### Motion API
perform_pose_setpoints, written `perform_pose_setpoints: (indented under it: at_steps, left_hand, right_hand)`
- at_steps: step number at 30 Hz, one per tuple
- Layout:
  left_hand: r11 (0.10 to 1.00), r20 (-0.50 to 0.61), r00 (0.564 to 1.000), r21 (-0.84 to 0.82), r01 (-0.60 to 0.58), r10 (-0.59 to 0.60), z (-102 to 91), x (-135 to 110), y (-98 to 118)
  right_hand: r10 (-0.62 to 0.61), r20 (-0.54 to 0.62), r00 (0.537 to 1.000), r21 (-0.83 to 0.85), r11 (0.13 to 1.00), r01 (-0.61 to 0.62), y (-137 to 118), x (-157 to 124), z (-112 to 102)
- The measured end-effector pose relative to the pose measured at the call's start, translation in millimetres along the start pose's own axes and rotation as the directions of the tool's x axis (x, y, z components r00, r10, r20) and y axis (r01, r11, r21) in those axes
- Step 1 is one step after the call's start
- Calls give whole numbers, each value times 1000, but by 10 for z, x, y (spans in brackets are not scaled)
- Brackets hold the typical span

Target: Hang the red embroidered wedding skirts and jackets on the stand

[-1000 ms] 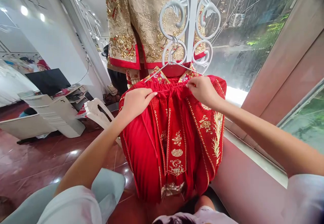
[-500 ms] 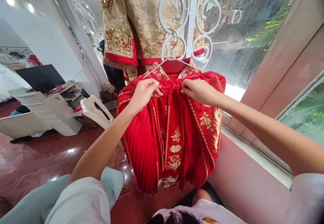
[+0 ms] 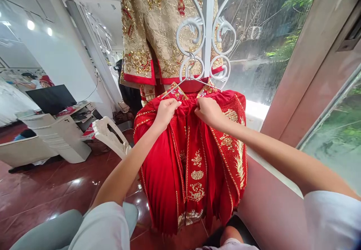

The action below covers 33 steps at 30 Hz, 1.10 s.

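A red pleated skirt (image 3: pixel 194 159) with gold embroidery hangs from a wire hanger (image 3: pixel 189 80) hooked on a white scrolled metal stand (image 3: pixel 208 35). My left hand (image 3: pixel 166 111) pinches the skirt's waistband on the left, fingers closed. Close beside it my right hand (image 3: pixel 208 111) grips the waistband on the right, fingers closed. The hands are only a few centimetres apart at the top centre of the skirt. Behind the stand hangs a gold embroidered jacket (image 3: pixel 152 31) with red trim.
A large window (image 3: pixel 262 43) and a pink wall ledge (image 3: pixel 270 189) run along the right. At left stand a white plastic chair (image 3: pixel 111 135), a white desk (image 3: pixel 56 137) with a dark monitor (image 3: pixel 50 98), and glossy red floor tiles (image 3: pixel 42 193).
Both hands have moved inward along the waistband and now sit close together at its centre. The camera view has shifted slightly, showing more of the stand.
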<state>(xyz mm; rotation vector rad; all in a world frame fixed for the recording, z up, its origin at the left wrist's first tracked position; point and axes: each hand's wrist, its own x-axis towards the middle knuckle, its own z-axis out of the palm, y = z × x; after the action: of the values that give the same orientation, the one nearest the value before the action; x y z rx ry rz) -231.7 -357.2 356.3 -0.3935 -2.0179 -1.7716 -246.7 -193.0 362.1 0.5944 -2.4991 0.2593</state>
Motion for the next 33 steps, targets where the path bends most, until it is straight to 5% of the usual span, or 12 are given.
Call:
perform_pose_setpoints:
  at_steps: [9,12,15,18,23,28,33]
  left_hand:
    - [998,51,999,60,9,-12,-40,9,-11]
    - [996,38,999,88,-18,15,-36,9,-20]
    - [992,32,997,101,-77,74,-14,3,-36]
    - [990,27,994,93,-105,103,9,0,-41]
    - [944,39,982,272,-190,186,-81,33,63]
    - [788,43,954,553,-270,297,-297,28,156]
    - [741,30,953,621,-256,303,-338,-36,-46]
  right_hand:
    - [-67,76,995,274,961,44,-39,64,-274]
    - [-36,328,944,566,808,-165,-83,69,-344]
    - [-14,504,864,683,618,-389,-145,65,-338]
    - [62,453,889,627,687,-367,-218,60,-308]
    - [-2,188,982,423,903,-79,-191,99,-407]
    - [-119,129,984,510,859,37,148,147,-458]
    - [-30,245,969,672,726,-148,400,92,-173]
